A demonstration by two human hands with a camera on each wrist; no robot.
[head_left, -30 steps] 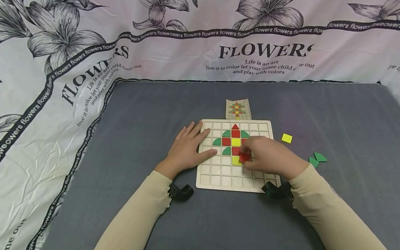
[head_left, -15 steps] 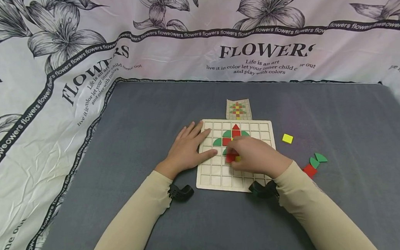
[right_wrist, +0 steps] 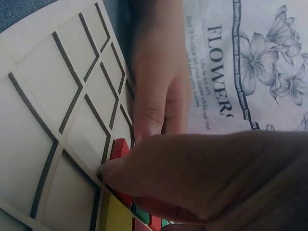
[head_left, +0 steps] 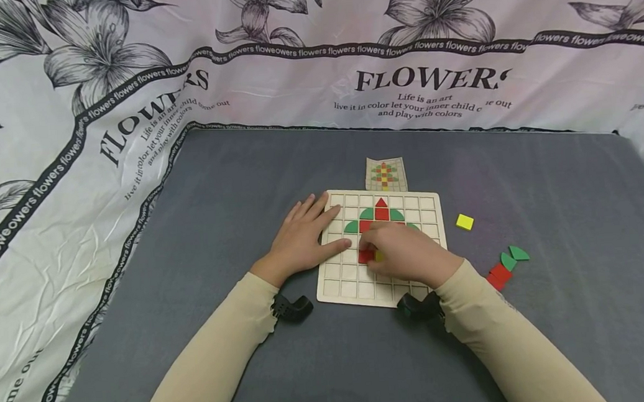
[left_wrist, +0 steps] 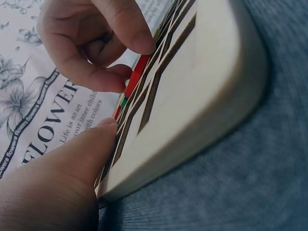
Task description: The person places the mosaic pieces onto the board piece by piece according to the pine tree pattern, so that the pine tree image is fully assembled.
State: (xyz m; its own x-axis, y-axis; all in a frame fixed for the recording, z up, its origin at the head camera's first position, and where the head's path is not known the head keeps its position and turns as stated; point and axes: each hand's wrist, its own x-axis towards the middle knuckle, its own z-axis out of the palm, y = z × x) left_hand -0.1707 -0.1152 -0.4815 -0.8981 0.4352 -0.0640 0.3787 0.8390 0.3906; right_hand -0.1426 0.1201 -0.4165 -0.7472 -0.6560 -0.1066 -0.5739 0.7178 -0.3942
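Observation:
A wooden grid board [head_left: 342, 288] lies on the table, bearing red, yellow and green tiles in a tree-like pattern. Along its left edge rests my left hand [head_left: 298, 239], fingers spread and thumb over the grid. My right hand [head_left: 409, 251] pinches a red square tile [head_left: 366, 257] between thumb and fingers, just left of a yellow tile [head_left: 379, 255]. The right wrist view has the red tile [right_wrist: 120, 148] tilted beside the yellow tile [right_wrist: 115, 214], at a grid cell. My right hand hides part of the pattern.
Behind the board lies a pattern card [head_left: 385, 175]. To the right are a loose yellow square [head_left: 465, 222], green quarter-round pieces [head_left: 519, 253] and red squares [head_left: 500, 274]. A flower-printed cloth [head_left: 427, 103] borders the grey table [head_left: 252, 168].
My right hand has moved left across the board with the red tile, from the yellow tile's right side to its left. Red squares at the right have come into view. My left hand stays put.

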